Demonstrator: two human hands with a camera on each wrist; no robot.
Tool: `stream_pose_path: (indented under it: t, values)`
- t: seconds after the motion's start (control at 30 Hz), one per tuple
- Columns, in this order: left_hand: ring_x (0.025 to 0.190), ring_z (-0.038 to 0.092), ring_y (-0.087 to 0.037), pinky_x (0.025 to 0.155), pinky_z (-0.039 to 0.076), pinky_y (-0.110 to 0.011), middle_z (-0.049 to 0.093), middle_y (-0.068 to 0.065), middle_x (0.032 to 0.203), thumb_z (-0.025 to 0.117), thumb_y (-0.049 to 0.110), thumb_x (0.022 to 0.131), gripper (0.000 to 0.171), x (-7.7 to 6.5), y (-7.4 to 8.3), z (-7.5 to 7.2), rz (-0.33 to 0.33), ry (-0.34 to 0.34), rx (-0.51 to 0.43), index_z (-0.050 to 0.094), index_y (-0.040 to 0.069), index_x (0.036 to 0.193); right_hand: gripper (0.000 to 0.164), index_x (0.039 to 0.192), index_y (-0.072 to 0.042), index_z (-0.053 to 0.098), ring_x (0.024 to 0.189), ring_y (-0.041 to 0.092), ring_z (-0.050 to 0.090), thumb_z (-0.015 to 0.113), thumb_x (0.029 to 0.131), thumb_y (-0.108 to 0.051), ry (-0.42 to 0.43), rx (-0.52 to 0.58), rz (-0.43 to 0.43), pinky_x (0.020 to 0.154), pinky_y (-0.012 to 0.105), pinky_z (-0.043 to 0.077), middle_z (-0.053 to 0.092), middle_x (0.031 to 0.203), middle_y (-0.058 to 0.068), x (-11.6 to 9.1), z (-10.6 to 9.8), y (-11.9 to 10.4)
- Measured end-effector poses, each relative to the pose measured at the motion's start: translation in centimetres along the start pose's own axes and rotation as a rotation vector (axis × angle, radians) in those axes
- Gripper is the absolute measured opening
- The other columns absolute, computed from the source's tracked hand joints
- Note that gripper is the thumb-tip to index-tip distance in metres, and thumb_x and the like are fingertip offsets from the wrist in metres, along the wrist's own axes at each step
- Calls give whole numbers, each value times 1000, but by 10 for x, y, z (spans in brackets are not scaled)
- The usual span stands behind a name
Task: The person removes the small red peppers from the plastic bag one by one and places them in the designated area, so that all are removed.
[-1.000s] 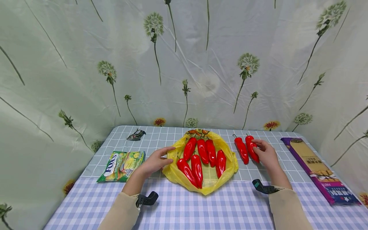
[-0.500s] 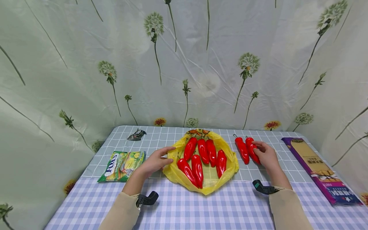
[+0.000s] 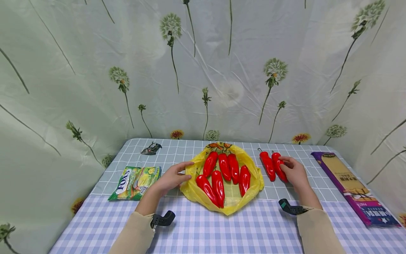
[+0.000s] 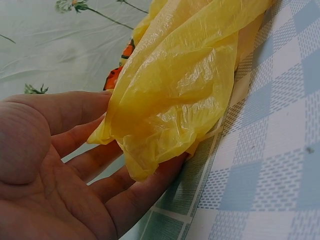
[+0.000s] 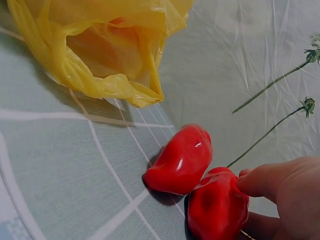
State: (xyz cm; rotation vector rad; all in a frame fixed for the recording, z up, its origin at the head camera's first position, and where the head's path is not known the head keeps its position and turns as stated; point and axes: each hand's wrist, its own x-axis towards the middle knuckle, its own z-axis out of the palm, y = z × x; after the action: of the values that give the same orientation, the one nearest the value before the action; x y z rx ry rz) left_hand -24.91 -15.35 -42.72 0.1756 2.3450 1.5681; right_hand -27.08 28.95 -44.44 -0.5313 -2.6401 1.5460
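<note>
Peppers (image 3: 268, 167) on gridded cloth (image 3: 177, 151) — gingham (image 3: 228, 234) nearer; flowered backdrop (image 3: 136, 46).

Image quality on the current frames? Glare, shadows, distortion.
Head: small white glints on the glossy red peppers; left wrist: pale sheen along the folds of the yellow bag; right wrist: dark shadows under the bag's edge and the untouched pepper, and bent grid lines on the tablecloth, though I can't tell lens from wrinkles.

This looks like a screened-off recording corner; what building holds it cannot be told. A glossy pale-green sheet (image 3: 222, 74) printed with dandelions encloses a blue-and-white checked tablecloth (image 3: 222, 233), worked under angular black wrist-worn cameras (image 3: 163, 219).
</note>
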Motion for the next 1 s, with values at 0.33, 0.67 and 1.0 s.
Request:
stream_pose_path:
  t: [0.33, 0.67, 1.0]
  values:
    - [120, 59, -26, 76, 56, -30, 50, -7, 151, 66, 18, 96, 50, -1, 1, 0, 5, -9, -6, 54, 27, 143, 50, 151, -13, 42, 148, 45, 23, 46, 103, -28, 37, 31, 75, 110, 56, 42, 19, 165, 21, -8, -8, -13]
    - [118, 59, -25, 74, 54, -29, 49, -7, 151, 65, 17, 96, 50, -1, 1, -1, 8, -17, -8, 53, 26, 144, 50, 149, -16, 45, 151, 43, 21, 46, 102, -31, 70, 27, 23, 112, 63, 36, 23, 165, 19, -16, -12, -32]
    - [115, 60, -23, 73, 55, -29, 49, -8, 152, 65, 18, 96, 51, 0, 1, -2, 12, -21, -8, 53, 25, 144, 47, 148, -18, 47, 150, 39, 25, 49, 102, -29, 45, 74, -66, 112, 61, 38, 30, 163, 15, -34, -10, -63]
